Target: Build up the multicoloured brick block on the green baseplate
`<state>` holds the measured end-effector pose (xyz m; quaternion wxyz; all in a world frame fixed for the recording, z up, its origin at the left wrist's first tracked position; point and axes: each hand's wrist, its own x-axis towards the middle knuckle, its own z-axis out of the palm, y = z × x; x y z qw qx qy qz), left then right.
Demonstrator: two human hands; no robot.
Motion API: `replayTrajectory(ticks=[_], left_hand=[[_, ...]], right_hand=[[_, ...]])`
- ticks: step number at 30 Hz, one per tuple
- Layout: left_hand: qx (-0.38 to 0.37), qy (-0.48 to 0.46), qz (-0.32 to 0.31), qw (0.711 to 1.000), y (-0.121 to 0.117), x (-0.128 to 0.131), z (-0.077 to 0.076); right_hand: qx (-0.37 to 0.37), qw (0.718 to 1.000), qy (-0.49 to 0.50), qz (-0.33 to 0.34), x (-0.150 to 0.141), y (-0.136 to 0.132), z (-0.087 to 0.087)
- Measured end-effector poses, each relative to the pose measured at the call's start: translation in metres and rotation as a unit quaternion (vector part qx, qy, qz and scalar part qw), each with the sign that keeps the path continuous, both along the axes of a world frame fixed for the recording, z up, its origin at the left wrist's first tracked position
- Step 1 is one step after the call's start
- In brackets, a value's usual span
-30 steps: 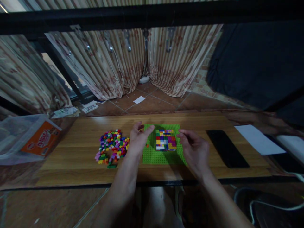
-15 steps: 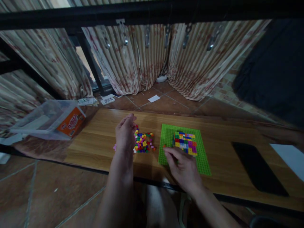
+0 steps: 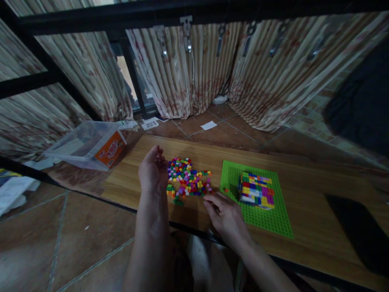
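Loose toy bricks (image 3: 190, 178) in many colours lie in a spread pile on the wooden table. Left of the pile, my left hand (image 3: 152, 170) is raised with its fingers loosely curled and somewhat apart; no brick shows in it. My right hand (image 3: 225, 215) is at the pile's lower right edge, thumb and forefinger pinched together. Whatever may be between those fingertips is hidden. A green baseplate (image 3: 226, 174) lies to the right, bearing a block of stacked multicoloured bricks (image 3: 257, 190). A small orange brick (image 3: 226, 190) sits near the plate's left edge.
A clear plastic bin (image 3: 82, 148) with an orange label is beyond the table's left end. On the table (image 3: 306, 178), a black flat object (image 3: 358, 227) lies to the right. Striped curtains (image 3: 188, 73) hang behind, with papers (image 3: 209, 125) on the tiled floor.
My right hand has moved left from the baseplate to the pile's edge. My left hand's fingers have curled more, uncovering more of the pile. The view has shifted left.
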<state>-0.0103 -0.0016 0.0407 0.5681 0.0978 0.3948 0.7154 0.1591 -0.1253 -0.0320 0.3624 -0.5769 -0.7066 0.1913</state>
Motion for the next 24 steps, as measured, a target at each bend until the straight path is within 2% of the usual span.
replayTrajectory(ticks=[7, 11, 18, 24], left_hand=[[0.004, -0.034, 0.028, 0.999, 0.000, -0.015, 0.000], [0.011, -0.039, 0.019, 0.999, 0.001, -0.022, -0.003], [0.002, -0.039, 0.021, 0.999, 0.002, -0.032, -0.004], [-0.001, -0.028, 0.007, 1.000, 0.003, -0.032, -0.004]], right_hand=[[0.027, 0.995, -0.022, 0.090, -0.047, 0.001, -0.014], [0.022, 0.995, -0.074, 0.057, -0.064, 0.005, -0.015], [0.008, 0.996, -0.081, 0.037, -0.063, 0.012, -0.016], [-0.019, 0.999, 0.026, 0.011, -0.053, 0.013, -0.012]])
